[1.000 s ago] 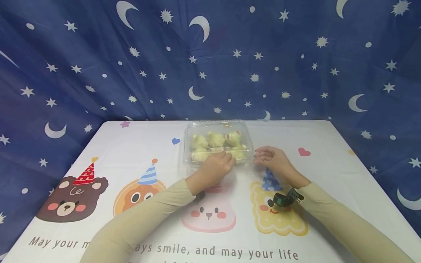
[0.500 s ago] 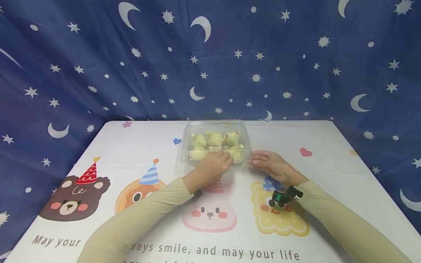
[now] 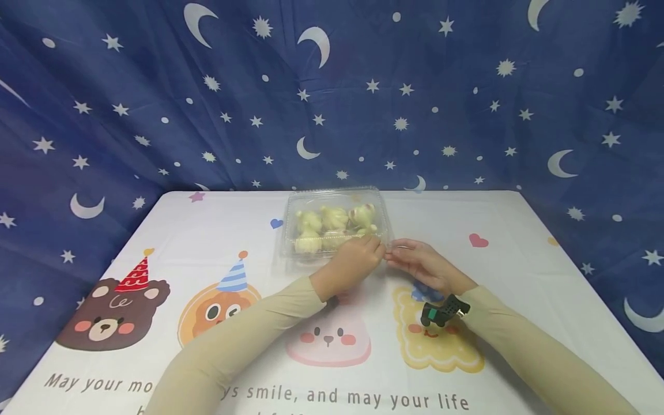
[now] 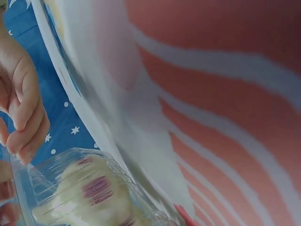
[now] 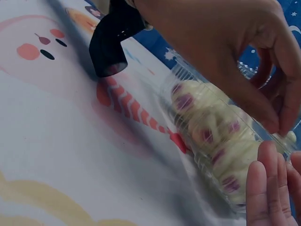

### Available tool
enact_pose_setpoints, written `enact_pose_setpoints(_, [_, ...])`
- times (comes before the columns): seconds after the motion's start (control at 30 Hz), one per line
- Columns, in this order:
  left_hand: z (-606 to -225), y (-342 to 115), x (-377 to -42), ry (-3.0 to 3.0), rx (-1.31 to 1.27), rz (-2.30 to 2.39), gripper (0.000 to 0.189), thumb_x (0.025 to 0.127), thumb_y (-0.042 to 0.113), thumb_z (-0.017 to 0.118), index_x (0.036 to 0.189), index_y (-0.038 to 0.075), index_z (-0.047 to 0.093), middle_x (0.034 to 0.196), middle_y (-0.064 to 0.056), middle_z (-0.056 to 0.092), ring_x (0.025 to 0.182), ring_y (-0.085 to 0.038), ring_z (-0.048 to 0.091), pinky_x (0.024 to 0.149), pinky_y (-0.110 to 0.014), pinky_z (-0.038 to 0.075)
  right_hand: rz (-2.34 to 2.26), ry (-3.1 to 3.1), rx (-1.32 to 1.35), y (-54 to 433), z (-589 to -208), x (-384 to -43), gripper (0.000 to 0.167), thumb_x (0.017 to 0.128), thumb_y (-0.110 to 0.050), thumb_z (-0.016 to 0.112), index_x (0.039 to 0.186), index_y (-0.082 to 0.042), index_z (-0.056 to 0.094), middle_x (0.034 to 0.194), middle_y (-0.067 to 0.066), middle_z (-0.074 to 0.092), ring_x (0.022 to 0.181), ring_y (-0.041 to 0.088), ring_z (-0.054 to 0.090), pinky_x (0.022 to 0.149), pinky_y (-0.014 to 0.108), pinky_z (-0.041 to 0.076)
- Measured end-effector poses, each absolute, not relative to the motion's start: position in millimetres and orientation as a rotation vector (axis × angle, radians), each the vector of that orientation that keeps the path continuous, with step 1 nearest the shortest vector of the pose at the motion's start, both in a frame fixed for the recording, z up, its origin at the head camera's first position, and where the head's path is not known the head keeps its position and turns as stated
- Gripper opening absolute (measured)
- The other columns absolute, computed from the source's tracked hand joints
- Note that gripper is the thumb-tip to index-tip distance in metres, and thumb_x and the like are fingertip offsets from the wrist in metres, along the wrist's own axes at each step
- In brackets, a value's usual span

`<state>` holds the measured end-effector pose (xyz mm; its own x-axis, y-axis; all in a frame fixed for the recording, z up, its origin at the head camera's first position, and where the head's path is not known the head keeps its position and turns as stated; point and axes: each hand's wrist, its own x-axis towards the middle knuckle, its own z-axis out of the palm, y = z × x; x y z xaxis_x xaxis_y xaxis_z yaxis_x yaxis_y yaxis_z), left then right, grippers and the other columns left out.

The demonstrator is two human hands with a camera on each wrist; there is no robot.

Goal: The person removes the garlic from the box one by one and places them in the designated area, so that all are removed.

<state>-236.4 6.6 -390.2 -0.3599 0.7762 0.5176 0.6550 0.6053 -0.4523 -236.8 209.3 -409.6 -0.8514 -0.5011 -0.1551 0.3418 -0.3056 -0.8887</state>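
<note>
A clear plastic clamshell box (image 3: pixel 332 199), lid down, lies near the table's back edge. Inside sit several pale yellow animal-shaped buns (image 3: pixel 334 219); purple patches mark them in the right wrist view. My left hand (image 3: pixel 353 262) pinches the box's front rim near the right corner, thumb against fingers. Beside it my right hand (image 3: pixel 425 265) meets that corner with its fingertips. In the right wrist view the right hand's fingers (image 5: pixel 268 188) are nearly straight, just below the left hand (image 5: pixel 235 56). The left hand partly covers the front row of buns in the head view.
A white tablecloth (image 3: pixel 233 222) printed with cartoon faces and lettering covers the table. Close behind the box hangs a blue curtain (image 3: pixel 233 86) with moons and stars. A black wrist-worn device (image 3: pixel 443 311) is on the right wrist.
My left hand has slid right along the box's front rim to near its corner. My right hand has come left to that corner. The box has shifted slightly left and turned a little.
</note>
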Motion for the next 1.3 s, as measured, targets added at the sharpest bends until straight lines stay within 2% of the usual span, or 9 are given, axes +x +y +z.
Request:
enact_pose_setpoints(0.3, [-394, 9, -238, -2.084, -1.141, 0.190, 0.005, 0.086, 0.015, 0.064, 0.087, 0.013, 0.068, 0.080, 0.004, 0.065, 0.066, -0.006, 0.058, 0.051, -0.013, 0.049, -2.256, 1.418, -0.129, 200, -411, -231, 0.028, 0.094, 0.010, 0.036, 0.095, -0.008, 0.058, 0.090, 0.000, 0.064, 0.087, 0.012, 0.066, 0.087, 0.024, 0.055])
enact_pose_setpoints(0.5, [-386, 1, -234, -2.093, -1.136, 0.205, 0.007, 0.084, 0.009, 0.065, 0.090, 0.012, 0.067, 0.087, 0.002, 0.067, 0.075, -0.008, 0.062, 0.060, -0.013, 0.053, -2.271, 1.435, -0.069, 195, -412, -233, 0.024, 0.095, 0.008, 0.037, 0.096, -0.007, 0.055, 0.088, 0.001, 0.066, 0.085, 0.011, 0.066, 0.085, 0.022, 0.056])
enact_pose_setpoints(0.6, [-386, -7, -231, -2.104, -1.147, 0.201, 0.008, 0.083, 0.005, 0.063, 0.088, 0.010, 0.066, 0.087, 0.000, 0.067, 0.074, -0.010, 0.062, 0.059, -0.015, 0.053, -2.262, 1.461, -0.083, 195, -413, -233, 0.022, 0.094, 0.008, 0.038, 0.098, -0.006, 0.054, 0.089, 0.002, 0.069, 0.086, 0.012, 0.068, 0.084, 0.022, 0.056])
enact_pose_setpoints(0.83, [-389, -22, -233, -2.102, -1.140, 0.192, 0.012, 0.076, -0.003, 0.065, 0.082, 0.008, 0.065, 0.076, -0.001, 0.064, 0.063, -0.010, 0.057, 0.050, -0.015, 0.049, -2.179, 1.604, -0.130, 193, -413, -232, 0.018, 0.093, 0.007, 0.046, 0.094, -0.006, 0.057, 0.088, 0.001, 0.070, 0.086, 0.010, 0.069, 0.083, 0.020, 0.056])
enact_pose_setpoints(1.07, [-395, -19, -242, -2.039, -1.124, 0.107, 0.011, 0.077, -0.002, 0.064, 0.076, 0.009, 0.063, 0.072, 0.000, 0.063, 0.062, -0.010, 0.056, 0.049, -0.016, 0.047, -2.181, 1.789, -0.120, 186, -413, -227, 0.015, 0.089, 0.006, 0.054, 0.090, -0.008, 0.058, 0.080, -0.004, 0.070, 0.080, 0.008, 0.068, 0.082, 0.023, 0.057])
enact_pose_setpoints(1.3, [-398, -9, -244, -1.982, -1.074, 0.075, 0.012, 0.079, 0.000, 0.064, 0.076, 0.012, 0.065, 0.074, 0.003, 0.064, 0.062, -0.008, 0.057, 0.048, -0.014, 0.047, -2.227, 2.029, 0.058, 175, -411, -225, 0.017, 0.081, 0.005, 0.065, 0.083, -0.008, 0.055, 0.069, -0.011, 0.066, 0.068, 0.005, 0.064, 0.069, 0.019, 0.055])
